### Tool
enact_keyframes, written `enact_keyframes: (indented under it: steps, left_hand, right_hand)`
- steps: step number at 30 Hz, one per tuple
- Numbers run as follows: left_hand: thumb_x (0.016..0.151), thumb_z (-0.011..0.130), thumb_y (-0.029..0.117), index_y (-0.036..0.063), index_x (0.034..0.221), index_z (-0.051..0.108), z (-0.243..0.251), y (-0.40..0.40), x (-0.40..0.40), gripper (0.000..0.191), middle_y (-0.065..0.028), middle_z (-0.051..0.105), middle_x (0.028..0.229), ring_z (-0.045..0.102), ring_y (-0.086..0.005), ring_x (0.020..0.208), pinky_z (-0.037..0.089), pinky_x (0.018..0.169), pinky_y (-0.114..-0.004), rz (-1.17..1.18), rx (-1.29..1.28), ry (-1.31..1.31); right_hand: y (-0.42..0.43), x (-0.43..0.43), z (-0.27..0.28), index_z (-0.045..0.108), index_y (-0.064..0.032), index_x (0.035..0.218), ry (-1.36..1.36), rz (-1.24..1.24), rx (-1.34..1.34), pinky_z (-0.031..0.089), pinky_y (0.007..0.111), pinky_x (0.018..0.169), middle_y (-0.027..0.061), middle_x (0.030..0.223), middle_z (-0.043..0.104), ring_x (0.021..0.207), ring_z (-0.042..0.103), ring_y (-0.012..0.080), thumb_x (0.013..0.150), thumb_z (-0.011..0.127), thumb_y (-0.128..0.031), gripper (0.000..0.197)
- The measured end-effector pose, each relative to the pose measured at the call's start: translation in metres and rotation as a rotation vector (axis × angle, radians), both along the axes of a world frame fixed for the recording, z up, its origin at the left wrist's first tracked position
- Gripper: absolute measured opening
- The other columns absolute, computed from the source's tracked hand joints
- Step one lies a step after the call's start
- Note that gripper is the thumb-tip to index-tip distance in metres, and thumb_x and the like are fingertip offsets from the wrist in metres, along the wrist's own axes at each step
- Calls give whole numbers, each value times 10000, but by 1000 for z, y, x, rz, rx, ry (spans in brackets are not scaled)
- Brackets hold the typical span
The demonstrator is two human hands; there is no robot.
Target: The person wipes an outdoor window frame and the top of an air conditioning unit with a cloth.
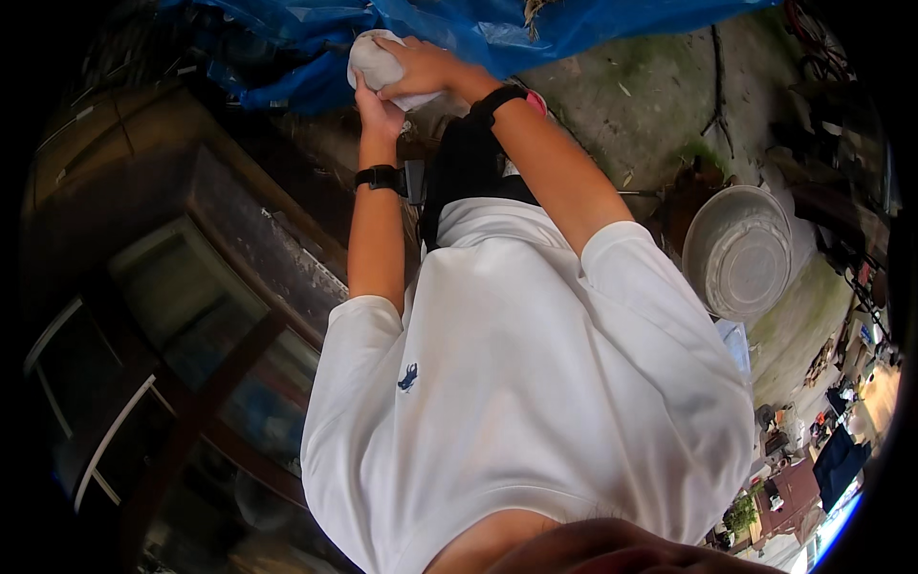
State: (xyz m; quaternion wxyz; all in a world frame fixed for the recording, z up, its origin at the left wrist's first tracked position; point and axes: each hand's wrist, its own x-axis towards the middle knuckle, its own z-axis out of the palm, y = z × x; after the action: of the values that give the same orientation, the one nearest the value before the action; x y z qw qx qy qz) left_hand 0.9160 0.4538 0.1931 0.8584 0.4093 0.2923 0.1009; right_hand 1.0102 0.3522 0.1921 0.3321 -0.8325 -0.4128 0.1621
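A rounded white bundle, apparently cloth [375, 66], is held between both hands at arm's length. My left hand [380, 111] supports it from the near side, with its thumb up along the edge. My right hand [423, 68] lies over its right side, fingers spread across the white surface. A flat white piece shows under the right hand; whether it belongs to the same bundle I cannot tell. Just beyond and around the hands lies crumpled blue plastic sheeting [495, 32]. Black bands circle both wrists.
A large pale metal basin [742, 255] is to the right. A dark branch [717, 86] lies on the mossy concrete ground [631, 93]. On the left stands a wall with framed windows [190, 301]. A bicycle wheel [817, 36] shows at upper right, and assorted clutter [796, 445] lies farther down.
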Motion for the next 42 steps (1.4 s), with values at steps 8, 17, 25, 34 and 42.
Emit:
enact_keyframes:
  steps: [8,17,25,34,42]
  left_hand:
    - [1068,299,504,71,1461,431,28,-8,-25,600,-142,443,1471,471,-287,1313,386,1044,-417,-196,321,375]
    - [1011,489,145,-95,1425,391,22,-18,-27,489,-282,290,1541,227,-471,1444,202,1175,-539,-179,1541,-175]
    - [975,570,228,-87,1304,495,36,42,2,462,-238,469,1384,404,-445,1301,288,1114,-526,-25,1694,-66]
    - [945,649,288,-56,1234,475,45,59,-16,481,-234,541,1172,547,-376,1069,423,951,-437,-134,1173,1]
    - [904,667,516,-114,1437,262,54,75,-34,919,-294,547,1311,567,-387,1217,445,1003,-427,-511,868,269]
  right_hand:
    - [-42,-51,-4,518,-83,1390,-335,-62,304,488,446,975,175,1421,506,1261,526,355,797,703,-217,635]
    - [-72,-63,-4,510,55,1330,-92,-166,238,395,469,1078,258,1407,486,1291,462,436,813,724,-247,636]
    - [-14,-29,15,469,61,1381,-131,-78,79,378,531,1100,273,1467,442,1316,440,495,950,509,-539,739]
    - [37,3,28,452,-44,1437,231,-136,-95,436,443,1038,232,1392,520,1260,514,405,819,643,-564,830]
    - [-13,-16,24,405,-108,1484,176,-102,32,417,413,1053,196,1423,492,1264,509,371,798,739,-479,848]
